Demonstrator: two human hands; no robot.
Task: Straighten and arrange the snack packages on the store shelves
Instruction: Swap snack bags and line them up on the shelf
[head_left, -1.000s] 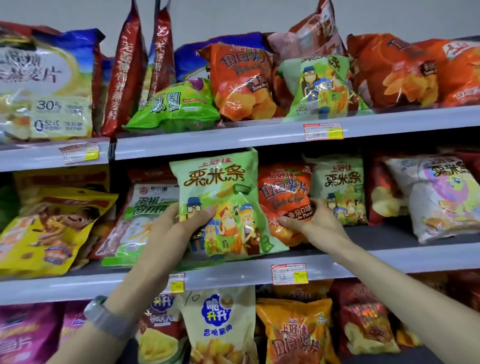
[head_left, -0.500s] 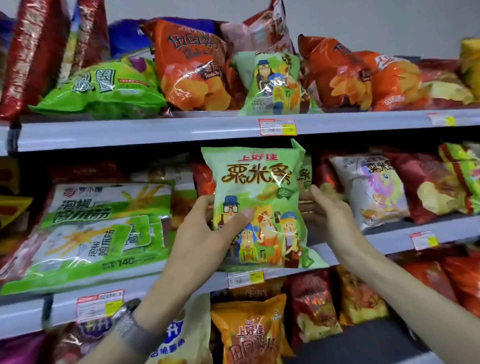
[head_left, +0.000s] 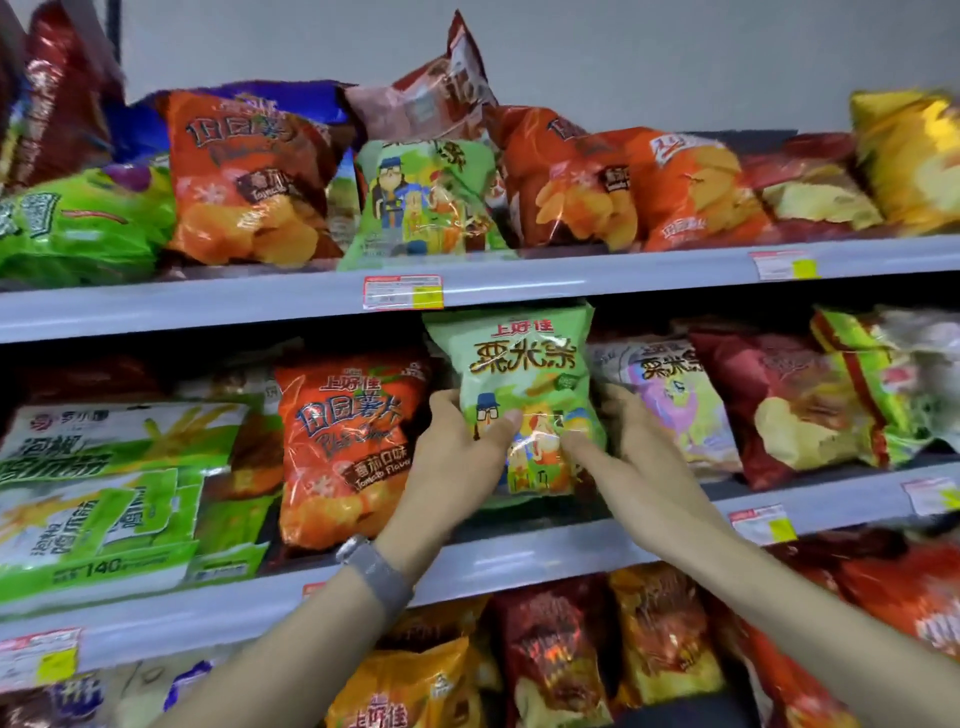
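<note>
- Left hand (head_left: 457, 467) grips the lower left edge of the green corn-stick bag (head_left: 524, 374), thumb across the front and fingers curled behind. It sits just right of the orange tomato chip bag (head_left: 343, 441).
- The green corn-stick bag is right of the orange tomato chip bag on the same middle shelf (head_left: 519, 556). It is upright, label forward, with its top higher than that bag's top. I can't tell whether its bottom touches the shelf.
- Right hand (head_left: 639, 457) grips the bag's lower right edge the same way, thumb in front and fingers tucked behind. It is further right of the orange tomato chip bag.
- Step looks like seating the bag in its slot. Keep both pinches low and light so the puffed bag doesn't crush.
- Lower it straight until the base sits flat, and keep the label square to the front.
- Line its face up with the orange tomato chip bag's face.
- Risk is the white-purple bag (head_left: 670, 395), the next one right, which leans in. The right fingers may drag it, so nudge it back before letting go.
</note>
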